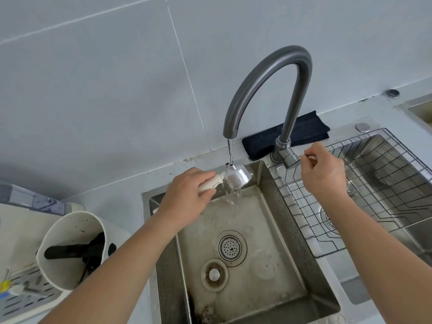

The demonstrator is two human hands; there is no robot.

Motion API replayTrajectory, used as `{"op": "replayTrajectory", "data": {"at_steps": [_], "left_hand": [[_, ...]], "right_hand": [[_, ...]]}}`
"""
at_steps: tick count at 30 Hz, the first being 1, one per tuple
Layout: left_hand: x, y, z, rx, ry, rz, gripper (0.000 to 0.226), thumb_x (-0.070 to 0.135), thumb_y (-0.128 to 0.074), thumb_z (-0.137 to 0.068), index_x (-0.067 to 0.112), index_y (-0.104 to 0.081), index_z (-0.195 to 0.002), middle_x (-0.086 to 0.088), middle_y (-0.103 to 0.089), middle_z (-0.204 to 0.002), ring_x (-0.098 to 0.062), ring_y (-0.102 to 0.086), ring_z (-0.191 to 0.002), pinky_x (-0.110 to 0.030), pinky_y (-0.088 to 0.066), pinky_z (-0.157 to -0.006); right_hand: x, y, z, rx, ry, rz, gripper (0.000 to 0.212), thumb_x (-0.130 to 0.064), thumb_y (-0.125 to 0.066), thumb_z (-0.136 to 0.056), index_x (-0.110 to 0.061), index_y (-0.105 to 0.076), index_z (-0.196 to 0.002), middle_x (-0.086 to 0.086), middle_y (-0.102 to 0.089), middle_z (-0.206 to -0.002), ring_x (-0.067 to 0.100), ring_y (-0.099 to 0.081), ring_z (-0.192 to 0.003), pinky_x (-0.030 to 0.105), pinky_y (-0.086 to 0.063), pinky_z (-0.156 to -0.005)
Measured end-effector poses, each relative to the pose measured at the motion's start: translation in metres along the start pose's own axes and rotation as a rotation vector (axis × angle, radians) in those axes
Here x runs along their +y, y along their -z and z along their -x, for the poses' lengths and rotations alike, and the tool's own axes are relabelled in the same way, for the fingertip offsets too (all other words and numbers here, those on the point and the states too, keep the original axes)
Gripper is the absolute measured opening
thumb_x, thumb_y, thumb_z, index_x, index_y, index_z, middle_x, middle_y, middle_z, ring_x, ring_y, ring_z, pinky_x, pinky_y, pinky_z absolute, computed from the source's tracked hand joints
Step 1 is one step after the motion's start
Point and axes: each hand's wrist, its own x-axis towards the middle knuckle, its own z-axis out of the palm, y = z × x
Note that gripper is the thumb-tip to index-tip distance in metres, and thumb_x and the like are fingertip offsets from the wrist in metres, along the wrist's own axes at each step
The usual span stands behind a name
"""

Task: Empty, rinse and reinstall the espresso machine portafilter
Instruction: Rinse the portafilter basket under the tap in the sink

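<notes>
My left hand grips the cream handle of the portafilter, whose shiny metal head sits under the grey curved tap. A thin stream of water runs from the spout onto the head and spills into the steel sink. My right hand pinches the thin metal tap lever beside the tap base. At the left stands a white knock box holding dark coffee grounds, on the drip tray of the espresso machine.
A round drain strainer and a loose plug lie on the sink floor. A wire rack spans the second basin to the right. A folded dark cloth lies behind the tap by the tiled wall.
</notes>
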Motion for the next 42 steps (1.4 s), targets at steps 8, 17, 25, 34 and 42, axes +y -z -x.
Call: {"op": "replayTrajectory", "data": {"at_steps": [8,17,25,34,42], "left_hand": [[0.005,-0.004,-0.017,-0.01,-0.14,-0.173,0.038,0.02,-0.067,-0.087,0.017,-0.064,-0.125,0.003,-0.064,-0.114,-0.021,-0.062,-0.096,-0.035,-0.05,-0.08],[0.018,-0.01,-0.036,-0.011,-0.153,-0.107,0.037,0.022,-0.068,-0.086,0.016,-0.065,-0.123,0.001,-0.065,-0.114,-0.02,-0.062,-0.095,-0.037,-0.051,-0.082],[0.027,-0.019,-0.046,0.052,-0.046,0.044,0.023,0.02,-0.071,-0.082,0.011,-0.073,-0.104,0.001,-0.07,-0.102,-0.016,-0.064,-0.087,-0.033,-0.052,-0.079],[0.023,-0.015,-0.029,-0.01,0.048,0.172,0.014,0.027,-0.064,-0.088,0.02,-0.074,-0.092,0.002,-0.072,-0.076,-0.016,-0.067,-0.07,-0.038,-0.057,-0.066],[0.004,-0.014,0.014,-0.016,0.213,0.294,0.019,0.018,-0.066,-0.087,0.031,-0.074,-0.099,0.023,-0.071,-0.079,0.002,-0.067,-0.078,-0.017,-0.054,-0.072]], "right_hand": [[0.001,-0.001,-0.001,0.002,0.016,0.002,0.008,-0.018,-0.054,-0.097,-0.011,-0.054,-0.093,0.01,-0.065,-0.075,0.035,-0.063,-0.068,0.048,-0.058,-0.061],[0.005,-0.003,-0.002,0.016,0.022,-0.006,0.007,-0.019,-0.055,-0.097,-0.013,-0.054,-0.093,0.007,-0.065,-0.074,0.032,-0.063,-0.071,0.043,-0.056,-0.064],[0.006,-0.004,-0.004,0.01,0.024,0.005,0.008,-0.02,-0.055,-0.097,-0.013,-0.054,-0.093,0.009,-0.065,-0.072,0.031,-0.062,-0.067,0.042,-0.056,-0.06],[0.007,-0.004,-0.005,0.009,0.033,0.009,0.009,-0.02,-0.055,-0.097,-0.013,-0.053,-0.092,0.008,-0.064,-0.069,0.031,-0.061,-0.064,0.039,-0.054,-0.057],[0.006,-0.003,-0.003,0.006,0.016,-0.012,0.008,-0.021,-0.055,-0.097,-0.013,-0.055,-0.093,0.008,-0.064,-0.072,0.032,-0.061,-0.063,0.04,-0.055,-0.057]]}}
